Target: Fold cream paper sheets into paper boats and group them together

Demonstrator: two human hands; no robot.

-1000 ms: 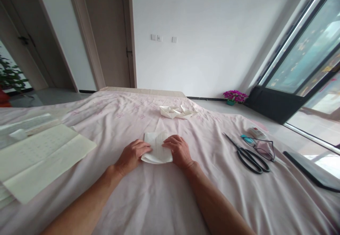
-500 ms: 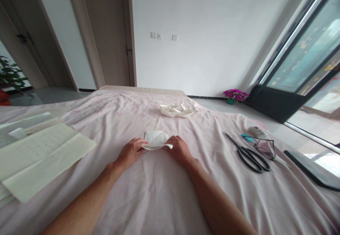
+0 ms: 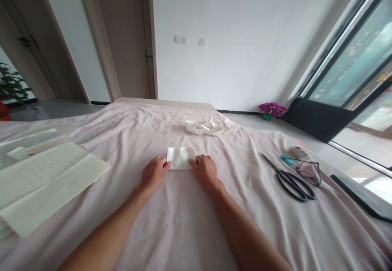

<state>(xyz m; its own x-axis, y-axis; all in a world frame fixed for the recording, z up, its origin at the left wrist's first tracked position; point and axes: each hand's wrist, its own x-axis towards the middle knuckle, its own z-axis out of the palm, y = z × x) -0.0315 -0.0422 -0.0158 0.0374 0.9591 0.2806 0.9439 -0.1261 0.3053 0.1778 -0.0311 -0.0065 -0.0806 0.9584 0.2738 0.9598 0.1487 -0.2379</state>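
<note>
A small folded sheet of white paper [image 3: 180,158] lies between my hands on the pink cloth, its creases showing faintly. My left hand [image 3: 155,172] pinches its left edge with thumb and fingers. At the right edge my right hand [image 3: 206,170] grips it the same way, fingers curled and thumb on top. Beyond the hands sits a folded paper boat shape [image 3: 206,127], off-white with pointed ends.
Large paper sheets [image 3: 58,181] spread at the left. Black-handled scissors [image 3: 292,183], glasses [image 3: 306,172], a small white box [image 3: 298,152] and a dark flat object [image 3: 361,199] lie at the right. The wrinkled pink cloth [image 3: 171,230] covers the surface.
The paper's near edge was raised and curved; now the sheet lies flatter, its top face fully showing. Both hands have shifted slightly, with thumbs now over its edges.
</note>
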